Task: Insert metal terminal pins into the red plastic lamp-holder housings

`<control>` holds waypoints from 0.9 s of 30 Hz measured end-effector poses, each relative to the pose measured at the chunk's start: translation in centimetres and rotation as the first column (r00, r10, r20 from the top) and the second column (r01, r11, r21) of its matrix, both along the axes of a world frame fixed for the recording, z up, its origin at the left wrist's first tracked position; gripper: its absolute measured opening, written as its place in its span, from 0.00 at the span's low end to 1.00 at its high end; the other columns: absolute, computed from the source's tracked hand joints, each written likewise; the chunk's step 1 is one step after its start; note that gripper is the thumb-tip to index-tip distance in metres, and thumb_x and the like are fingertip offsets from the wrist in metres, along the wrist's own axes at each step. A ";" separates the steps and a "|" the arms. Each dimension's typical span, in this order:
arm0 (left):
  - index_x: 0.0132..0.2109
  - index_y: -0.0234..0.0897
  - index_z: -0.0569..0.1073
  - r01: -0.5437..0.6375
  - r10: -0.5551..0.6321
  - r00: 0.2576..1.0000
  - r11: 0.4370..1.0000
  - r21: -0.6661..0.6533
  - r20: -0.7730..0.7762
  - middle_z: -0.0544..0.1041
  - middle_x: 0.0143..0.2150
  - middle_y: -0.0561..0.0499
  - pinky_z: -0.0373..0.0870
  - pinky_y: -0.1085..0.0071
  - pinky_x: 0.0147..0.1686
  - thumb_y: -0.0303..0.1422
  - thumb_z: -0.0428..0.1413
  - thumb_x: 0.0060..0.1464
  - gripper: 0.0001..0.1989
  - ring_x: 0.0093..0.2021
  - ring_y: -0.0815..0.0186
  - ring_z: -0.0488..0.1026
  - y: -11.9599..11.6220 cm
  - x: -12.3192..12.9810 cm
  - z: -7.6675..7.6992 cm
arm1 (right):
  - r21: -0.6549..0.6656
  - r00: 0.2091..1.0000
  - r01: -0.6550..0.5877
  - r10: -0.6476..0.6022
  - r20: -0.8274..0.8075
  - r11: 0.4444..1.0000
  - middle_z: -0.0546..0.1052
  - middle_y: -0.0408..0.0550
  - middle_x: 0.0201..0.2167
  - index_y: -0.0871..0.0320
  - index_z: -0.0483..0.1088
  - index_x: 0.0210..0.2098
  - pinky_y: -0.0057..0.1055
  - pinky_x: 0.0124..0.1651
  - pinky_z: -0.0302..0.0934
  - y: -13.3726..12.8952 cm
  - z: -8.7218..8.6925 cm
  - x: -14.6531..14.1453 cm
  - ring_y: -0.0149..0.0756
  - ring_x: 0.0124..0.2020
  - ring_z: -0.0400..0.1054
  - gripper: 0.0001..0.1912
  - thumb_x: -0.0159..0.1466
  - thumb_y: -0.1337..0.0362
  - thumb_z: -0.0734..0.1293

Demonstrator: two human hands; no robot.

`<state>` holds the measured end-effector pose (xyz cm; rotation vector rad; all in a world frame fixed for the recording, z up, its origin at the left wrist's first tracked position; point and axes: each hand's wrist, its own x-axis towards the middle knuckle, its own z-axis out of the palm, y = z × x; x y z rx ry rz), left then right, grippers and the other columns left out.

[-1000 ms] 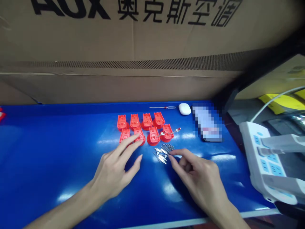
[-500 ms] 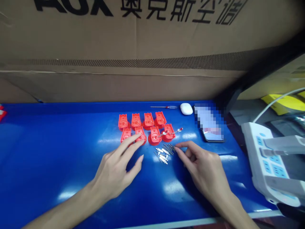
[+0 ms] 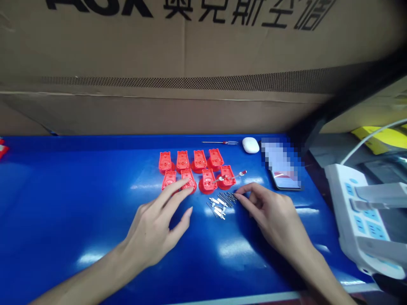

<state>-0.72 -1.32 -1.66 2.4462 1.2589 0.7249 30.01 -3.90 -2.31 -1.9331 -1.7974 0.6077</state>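
Several red plastic housings (image 3: 199,161) stand in two rows on the blue table, their hollow tops facing up. My left hand (image 3: 155,222) is open, fingers stretched over the front row, with the fingertips at one red housing (image 3: 187,176). Two front-row housings on the right each have a thin metal piece with a white and red end (image 3: 242,173) sticking out. In front of them lies a small pile of thin metal pins (image 3: 226,199) and short silvery pieces with white parts (image 3: 219,212). My right hand (image 3: 270,209) pinches thumb and forefinger on the end of a metal pin at the pile's right side.
Behind the housings lie a small screwdriver (image 3: 220,142), a white rounded case (image 3: 251,145) and a phone (image 3: 284,169). A white power strip (image 3: 362,220) with plugs stands at the right edge. A large cardboard box (image 3: 143,51) walls off the back.
The view has shifted slightly. My right hand's fingertips stay at the pins, with barely any movement. My left hand holds its place over the housings.
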 end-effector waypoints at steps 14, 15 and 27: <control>0.65 0.44 0.80 0.192 -0.220 0.973 0.943 0.271 0.076 0.85 0.60 0.48 0.81 0.72 0.37 0.24 0.65 0.67 0.22 0.34 0.71 0.82 -0.9 -0.9 0.2 | 0.069 0.965 -0.084 0.099 -0.244 0.994 0.68 0.34 0.21 0.51 0.79 0.44 0.26 0.24 0.58 -4.0 4.0 -5.6 0.29 0.18 0.63 0.12 0.78 0.52 0.67; 0.66 0.44 0.79 0.245 -0.273 0.959 0.935 0.257 0.078 0.85 0.59 0.48 0.82 0.72 0.38 0.25 0.63 0.69 0.21 0.34 0.71 0.82 -1.0 -1.1 0.3 | 0.052 0.956 -0.106 0.116 -0.271 0.993 0.68 0.34 0.20 0.51 0.79 0.43 0.26 0.24 0.57 -4.1 4.1 -6.4 0.29 0.18 0.63 0.12 0.78 0.53 0.67; 0.61 0.35 0.82 0.308 -0.323 0.946 0.869 0.386 -0.028 0.88 0.52 0.48 0.80 0.71 0.50 0.26 0.45 0.79 0.20 0.48 0.67 0.87 -0.7 -1.9 0.6 | -0.021 0.927 -0.100 0.086 -0.365 0.995 0.65 0.34 0.21 0.52 0.80 0.44 0.27 0.24 0.54 -3.7 3.8 -8.6 0.29 0.19 0.61 0.12 0.77 0.54 0.67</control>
